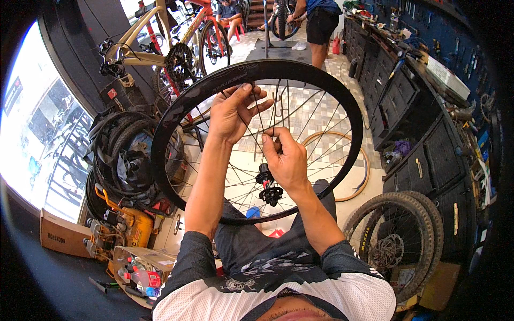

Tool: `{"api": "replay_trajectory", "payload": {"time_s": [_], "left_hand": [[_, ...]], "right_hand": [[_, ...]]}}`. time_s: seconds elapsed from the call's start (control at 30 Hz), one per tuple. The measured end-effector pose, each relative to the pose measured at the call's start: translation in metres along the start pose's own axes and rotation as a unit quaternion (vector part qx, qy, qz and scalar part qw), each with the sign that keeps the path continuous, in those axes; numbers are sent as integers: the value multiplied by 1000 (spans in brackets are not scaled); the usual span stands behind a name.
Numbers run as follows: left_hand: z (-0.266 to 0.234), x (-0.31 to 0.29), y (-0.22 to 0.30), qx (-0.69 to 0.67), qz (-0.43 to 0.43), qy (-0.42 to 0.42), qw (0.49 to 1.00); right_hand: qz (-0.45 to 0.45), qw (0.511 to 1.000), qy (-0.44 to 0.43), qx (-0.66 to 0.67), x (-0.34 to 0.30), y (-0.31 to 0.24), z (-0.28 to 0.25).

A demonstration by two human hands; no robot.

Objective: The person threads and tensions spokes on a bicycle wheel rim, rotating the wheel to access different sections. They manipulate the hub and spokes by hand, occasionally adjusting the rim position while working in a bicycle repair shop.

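A black bicycle wheel (352, 128) with a deep rim and no tyre rests over my lap, tilted toward me. Its black hub (271, 196) with a red band sits low in the middle, thin spokes fanning out from it. My left hand (235, 111) reaches through to the far side of the rim, thumb and fingers closed around a spoke (254, 107) near its outer end. Lower and to the right, my right hand (287, 159) has curled fingers pinching a spoke above the hub. The exact grip of its fingertips is partly hidden.
Bicycles (184, 53) and piled tyres (120, 144) crowd the left, above a yellow compressor (134, 224) and a box of bottles (144, 273). At right, tyred wheels (396, 241) lean by dark drawer cabinets (396, 109). A tan-edged hoop (366, 166) lies behind. Other people (321, 21) are farther back.
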State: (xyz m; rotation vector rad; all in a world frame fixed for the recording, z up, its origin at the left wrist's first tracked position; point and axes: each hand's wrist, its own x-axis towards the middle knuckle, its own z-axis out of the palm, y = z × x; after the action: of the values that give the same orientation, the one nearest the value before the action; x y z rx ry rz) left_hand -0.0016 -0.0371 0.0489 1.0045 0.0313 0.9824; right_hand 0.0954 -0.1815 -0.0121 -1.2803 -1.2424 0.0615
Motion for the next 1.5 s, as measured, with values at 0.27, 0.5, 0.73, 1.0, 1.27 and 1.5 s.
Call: {"api": "replay_trajectory", "payload": {"time_s": [0.27, 0.5, 0.73, 1.0, 1.27, 1.5], "left_hand": [[7, -4, 5, -6, -17, -8, 1000], [14, -8, 9, 17, -8, 9, 1000], [13, -6, 11, 36, -26, 38, 998], [26, -9, 12, 93, 0, 58, 994], [30, -10, 12, 57, -5, 65, 996], [31, -7, 6, 174, 16, 109, 979]], "right_hand": [[-11, 1000, 22, 17, -3, 1, 2], [-21, 999, 23, 8, 2, -4, 4], [-39, 999, 30, -7, 5, -5, 6], [-56, 998, 38, -16, 7, -5, 7], [-58, 997, 44, -29, 8, -4, 9], [-58, 997, 43, -21, 8, -5, 9]]}}
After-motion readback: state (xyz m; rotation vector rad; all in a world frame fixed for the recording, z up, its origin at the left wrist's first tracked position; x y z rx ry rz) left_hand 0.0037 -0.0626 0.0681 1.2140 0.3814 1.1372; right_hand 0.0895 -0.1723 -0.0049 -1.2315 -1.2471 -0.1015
